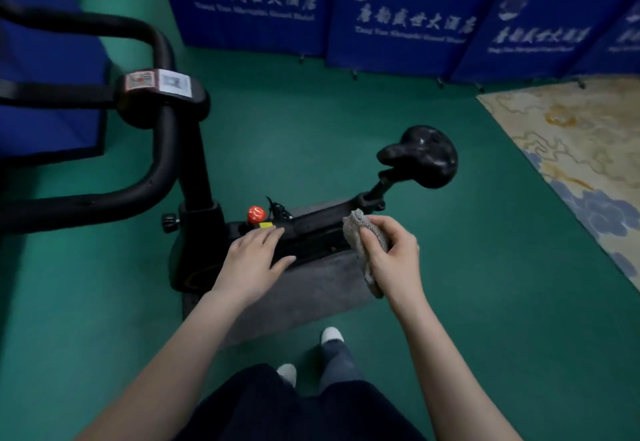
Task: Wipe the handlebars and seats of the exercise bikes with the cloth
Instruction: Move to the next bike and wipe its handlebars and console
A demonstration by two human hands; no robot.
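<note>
A black exercise bike stands in front of me on a green floor. Its curved black handlebars loop at the left, with a stickered console between them. The shiny black seat sits on its post at the right. My right hand grips a bunched grey cloth over the frame, below and left of the seat. My left hand hovers with straight fingers over the bike's frame, near a red knob; contact is unclear.
A grey mat lies under the bike. Blue folding screens with white lettering close off the back. A patterned beige and blue carpet begins at the right. My legs and white shoes are at the bottom.
</note>
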